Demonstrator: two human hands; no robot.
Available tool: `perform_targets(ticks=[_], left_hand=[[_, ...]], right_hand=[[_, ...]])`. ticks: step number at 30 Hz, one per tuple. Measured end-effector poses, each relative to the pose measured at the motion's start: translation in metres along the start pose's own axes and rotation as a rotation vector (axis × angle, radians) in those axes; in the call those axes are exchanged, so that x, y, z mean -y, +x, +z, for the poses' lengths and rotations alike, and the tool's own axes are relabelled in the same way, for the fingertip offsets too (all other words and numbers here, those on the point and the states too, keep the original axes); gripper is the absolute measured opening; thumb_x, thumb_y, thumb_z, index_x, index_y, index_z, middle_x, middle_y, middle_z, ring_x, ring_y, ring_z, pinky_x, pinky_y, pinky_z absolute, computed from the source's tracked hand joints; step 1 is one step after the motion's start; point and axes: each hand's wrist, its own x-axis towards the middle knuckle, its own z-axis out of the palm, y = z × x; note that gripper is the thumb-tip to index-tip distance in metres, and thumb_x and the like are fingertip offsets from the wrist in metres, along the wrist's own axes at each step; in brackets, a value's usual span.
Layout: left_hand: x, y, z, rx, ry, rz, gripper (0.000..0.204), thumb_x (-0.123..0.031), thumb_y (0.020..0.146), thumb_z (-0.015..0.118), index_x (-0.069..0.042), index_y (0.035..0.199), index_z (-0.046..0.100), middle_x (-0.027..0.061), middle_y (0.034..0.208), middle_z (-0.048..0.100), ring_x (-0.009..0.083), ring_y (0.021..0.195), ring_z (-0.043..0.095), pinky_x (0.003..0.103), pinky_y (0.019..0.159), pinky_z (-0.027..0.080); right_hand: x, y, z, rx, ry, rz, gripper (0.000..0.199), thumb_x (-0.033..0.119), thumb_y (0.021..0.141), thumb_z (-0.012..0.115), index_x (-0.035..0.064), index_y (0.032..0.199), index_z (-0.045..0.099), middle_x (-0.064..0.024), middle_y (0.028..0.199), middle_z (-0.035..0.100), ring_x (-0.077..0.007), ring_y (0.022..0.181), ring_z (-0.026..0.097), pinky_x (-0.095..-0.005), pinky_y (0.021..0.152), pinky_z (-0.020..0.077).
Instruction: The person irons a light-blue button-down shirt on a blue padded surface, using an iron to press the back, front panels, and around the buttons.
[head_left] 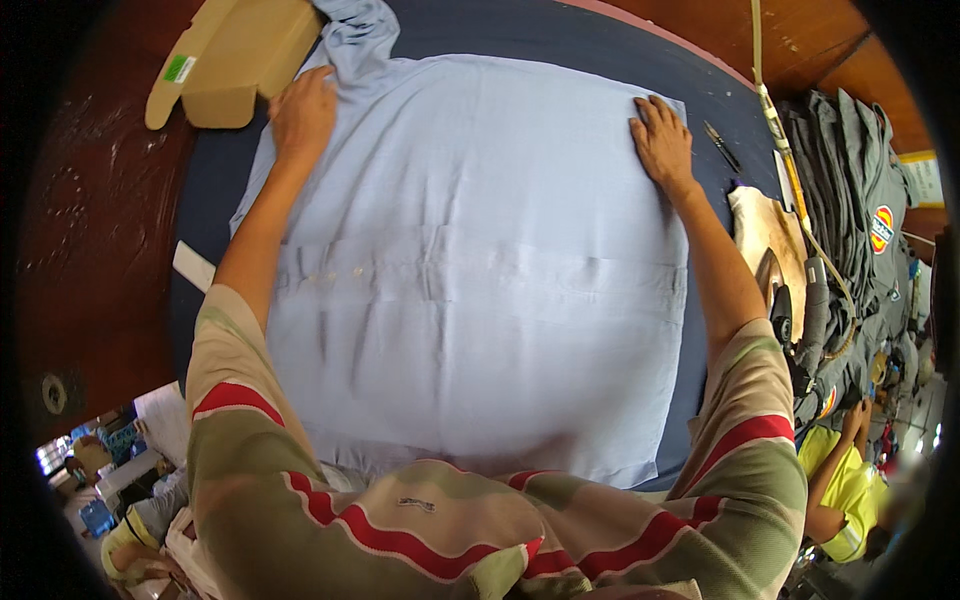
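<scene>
Head view: pale blue cloth [500,170] lies across the table [530,30], right hand [662,142] flat on it, fingers apart; whether the left hand [303,112] grips, I can't tell. Looks like smoothing; next probably wants even tension.

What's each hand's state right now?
Left hand: on the cloth, far left; whether it pinches cannot be told.
Right hand: open, resting on the cloth near its far right corner.
</scene>
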Motion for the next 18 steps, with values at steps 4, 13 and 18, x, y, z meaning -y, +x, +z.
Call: perform_targets(ticks=[4, 13, 18], left_hand=[[0.060, -0.041, -0.022, 0.149, 0.180, -0.436, 0.036, -0.035, 0.089, 0.047, -0.014, 0.117, 0.054, 0.0076, 0.122, 0.053, 0.0274, 0.112, 0.049, 0.048, 0.090, 0.038], [0.092, -0.032, -0.001, 0.139, 0.013, -0.660, 0.034, -0.040, 0.088, 0.050, -0.014, 0.110, 0.058, 0.0107, 0.116, 0.058, 0.0307, 0.105, 0.055, 0.046, 0.085, 0.044], [0.089, -0.031, -0.007, 0.105, 0.009, -0.689, 0.036, -0.044, 0.087, 0.051, -0.013, 0.103, 0.061, 0.0101, 0.105, 0.064, 0.0317, 0.097, 0.059, 0.043, 0.081, 0.045]], right_hand=[[0.001, -0.005, 0.000, 0.079, -0.076, 0.008, 0.049, 0.041, 0.090, 0.039, 0.0207, 0.135, 0.040, -0.0096, 0.142, 0.034, -0.0281, 0.132, 0.029, -0.0475, 0.106, 0.0211], [-0.008, -0.001, 0.005, 0.147, -0.092, 0.009, 0.051, 0.044, 0.092, 0.034, 0.0251, 0.140, 0.033, -0.0075, 0.146, 0.027, -0.0278, 0.135, 0.023, -0.0453, 0.108, 0.0170], [-0.013, -0.002, 0.009, 0.150, -0.094, 0.015, 0.053, 0.046, 0.092, 0.033, 0.0249, 0.140, 0.032, -0.0078, 0.147, 0.027, -0.0281, 0.135, 0.023, -0.0458, 0.108, 0.0170]])
